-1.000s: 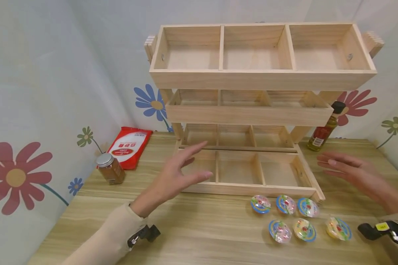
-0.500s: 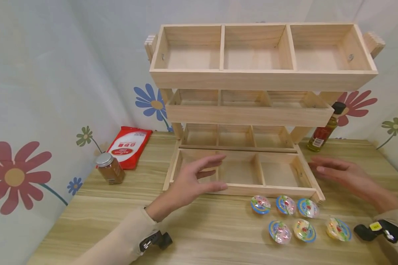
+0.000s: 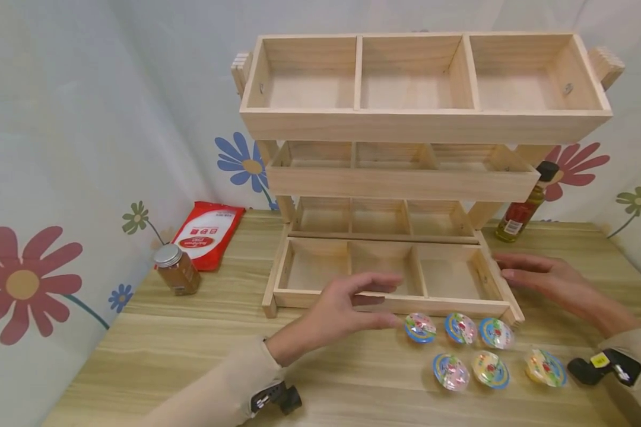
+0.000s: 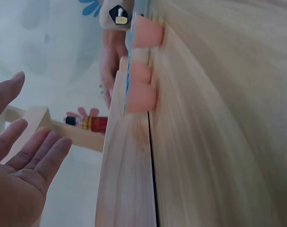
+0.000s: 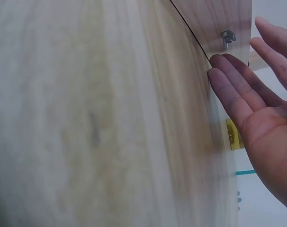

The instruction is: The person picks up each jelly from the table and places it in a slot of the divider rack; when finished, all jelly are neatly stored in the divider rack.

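Reaching across the front of a wooden three-compartment shelf rack (image 3: 400, 187), my left hand (image 3: 336, 314) has its fingers extended and holds nothing. Its thumb tip comes close to a small jelly cup (image 3: 419, 328) with a pink lid. More jelly cups, among them one with a yellow lid (image 3: 490, 370) and one lying tilted (image 3: 545, 368), stand on the table in front of the rack. My right hand (image 3: 561, 287) is at the rack's lower right side. In the right wrist view its fingertips (image 5: 218, 75) lie by the side board below a bolt (image 5: 227, 39); whether they touch is unclear.
A lidded jar of brown contents (image 3: 178, 270) and a red-and-white packet (image 3: 208, 235) stand at the left. Behind the rack's right side is a bottle (image 3: 520, 210) with a black cap. Flower-printed white curtains (image 3: 59, 118) enclose the wooden table (image 3: 192, 350).
My left hand has moved right and slightly down, away from the bottom tray's left compartment toward the jelly cups. My right hand has come left to the rack's side.
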The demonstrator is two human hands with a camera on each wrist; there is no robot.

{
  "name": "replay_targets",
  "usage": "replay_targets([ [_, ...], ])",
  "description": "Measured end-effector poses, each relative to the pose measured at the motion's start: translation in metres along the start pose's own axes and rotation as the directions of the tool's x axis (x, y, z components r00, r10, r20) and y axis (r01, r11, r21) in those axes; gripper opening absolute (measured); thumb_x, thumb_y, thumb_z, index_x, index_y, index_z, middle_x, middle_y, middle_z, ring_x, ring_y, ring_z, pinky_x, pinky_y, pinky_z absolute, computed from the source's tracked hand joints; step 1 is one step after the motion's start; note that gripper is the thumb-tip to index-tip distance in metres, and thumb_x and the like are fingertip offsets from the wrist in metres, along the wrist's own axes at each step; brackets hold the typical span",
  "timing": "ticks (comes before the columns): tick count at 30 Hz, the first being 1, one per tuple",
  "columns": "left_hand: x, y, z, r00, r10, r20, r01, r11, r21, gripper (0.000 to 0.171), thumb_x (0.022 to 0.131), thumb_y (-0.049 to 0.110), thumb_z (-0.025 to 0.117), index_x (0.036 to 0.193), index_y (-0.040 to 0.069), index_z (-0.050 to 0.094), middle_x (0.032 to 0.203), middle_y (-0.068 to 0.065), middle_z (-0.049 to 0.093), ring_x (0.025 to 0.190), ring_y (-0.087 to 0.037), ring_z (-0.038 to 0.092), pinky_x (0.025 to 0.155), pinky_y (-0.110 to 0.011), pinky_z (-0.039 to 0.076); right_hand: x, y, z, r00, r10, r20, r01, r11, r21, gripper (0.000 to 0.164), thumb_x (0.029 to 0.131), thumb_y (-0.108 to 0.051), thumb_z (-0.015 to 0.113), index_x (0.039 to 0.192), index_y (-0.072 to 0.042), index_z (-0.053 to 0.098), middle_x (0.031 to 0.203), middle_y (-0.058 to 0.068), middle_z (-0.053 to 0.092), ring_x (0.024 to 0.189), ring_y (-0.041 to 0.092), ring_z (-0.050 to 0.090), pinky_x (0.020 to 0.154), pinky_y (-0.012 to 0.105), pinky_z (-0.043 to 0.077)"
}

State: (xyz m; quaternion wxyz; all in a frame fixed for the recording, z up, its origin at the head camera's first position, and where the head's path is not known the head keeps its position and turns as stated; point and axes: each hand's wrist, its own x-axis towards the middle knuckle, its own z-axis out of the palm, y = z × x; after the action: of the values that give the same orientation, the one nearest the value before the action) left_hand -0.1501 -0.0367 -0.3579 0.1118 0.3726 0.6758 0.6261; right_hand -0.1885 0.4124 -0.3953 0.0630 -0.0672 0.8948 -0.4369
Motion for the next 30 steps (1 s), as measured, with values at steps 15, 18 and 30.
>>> replay_targets([
  [15, 0.006, -0.013, 0.044, 0.986, -0.031, 0.163, 0.033, 0.999, -0.01, 0.048, 0.088, 0.001, 0.086, 0.134, -0.001, 0.069, 0.133, -0.01, 0.072, 0.116, -0.014, 0.07, 0.1, -0.029, 0.055, 0.001, -0.001, 0.005, 0.996, -0.077, -0.039, 0.076, 0.997, -0.016, 0.048, 0.104, -0.024, 0.072, 0.148, -0.007, 0.062, 0.13, -0.028, 0.064, 0.118, -0.021, 0.049, 0.087, 0.009, 0.047],
  [18, 0.007, -0.015, 0.051, 0.984, -0.045, 0.17, 0.04, 0.999, 0.034, 0.047, 0.088, 0.005, 0.087, 0.132, 0.0, 0.071, 0.132, -0.004, 0.073, 0.114, -0.009, 0.069, 0.099, -0.026, 0.055, 0.001, 0.0, 0.005, 0.996, -0.078, -0.042, 0.078, 0.997, -0.014, 0.048, 0.104, -0.024, 0.072, 0.148, -0.007, 0.063, 0.13, -0.03, 0.064, 0.117, -0.021, 0.049, 0.087, 0.009, 0.046],
  [30, 0.009, -0.018, 0.069, 0.981, -0.001, 0.196, -0.07, 0.932, 0.356, 0.047, 0.087, 0.021, 0.091, 0.13, 0.011, 0.075, 0.131, 0.008, 0.072, 0.117, 0.008, 0.057, 0.098, -0.012, 0.047, 0.002, 0.001, 0.005, 0.998, -0.027, -0.049, 0.025, 0.998, -0.055, 0.051, 0.104, -0.031, 0.072, 0.148, -0.009, 0.063, 0.13, -0.031, 0.062, 0.117, -0.022, 0.046, 0.086, 0.009, 0.044],
])
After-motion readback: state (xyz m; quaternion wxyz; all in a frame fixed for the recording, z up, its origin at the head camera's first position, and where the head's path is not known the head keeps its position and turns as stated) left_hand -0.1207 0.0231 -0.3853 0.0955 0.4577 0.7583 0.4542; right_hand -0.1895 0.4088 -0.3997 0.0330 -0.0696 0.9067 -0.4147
